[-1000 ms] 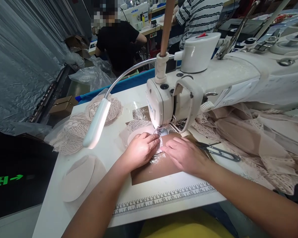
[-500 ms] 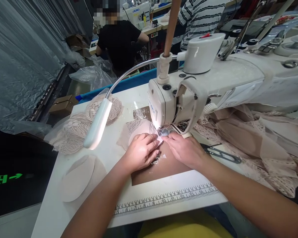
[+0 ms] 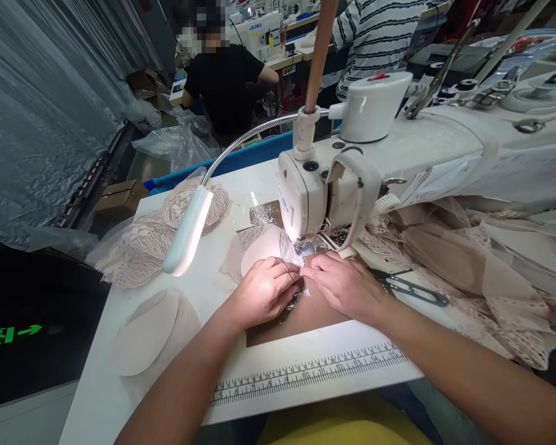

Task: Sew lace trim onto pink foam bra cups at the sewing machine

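Note:
A white sewing machine [image 3: 398, 154] stands on the white table [image 3: 306, 364]. Under its needle lies a pale lace piece with a round pad [image 3: 259, 250], lit by the gooseneck lamp [image 3: 188, 230]. My left hand [image 3: 264, 290] has its fingers curled and pressed on the lace just left of the presser foot. My right hand [image 3: 347, 284] lies flat beside it, fingertips on the lace edge near the needle. Both hands rest over a brown plate [image 3: 301, 318] set in the table.
Thread snips [image 3: 410, 285] lie right of my right hand. Heaped beige lace fabric [image 3: 491, 272] fills the right side. Lace cups [image 3: 157, 238] and an oval pad [image 3: 151, 334] sit at the left. A ruler strip [image 3: 306, 371] runs along the front edge. Other people work behind.
Both hands have slid a little towards the needle, and my right hand has moved left, closer to my left hand. The lace has shifted slightly under the foot.

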